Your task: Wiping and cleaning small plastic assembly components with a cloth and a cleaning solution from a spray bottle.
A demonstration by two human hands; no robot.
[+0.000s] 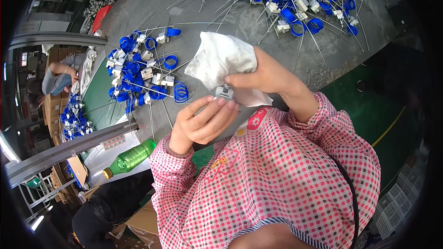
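My left hand [203, 122] pinches a small grey block-shaped part [223, 93] between thumb and fingertips; a dark slot shows on its upper face. My right hand [265, 74] is closed on a white cloth [224, 55], its thumb pressing the cloth just above the block. Part of the cloth hangs below the right hand, and most of that hand's fingers are hidden behind it. Left of the cloth lies a pile of blue wire coils [134, 71] with pale blocks and thin metal rods on them.
A larger pile of the same coils [288, 16] lies at the table's far side, rods pointing outward. The grey tabletop [184, 11] shows between the piles. A green bottle [131, 159] lies at the left near a metal rail [69, 147]. Another person [64, 74] is at the far left.
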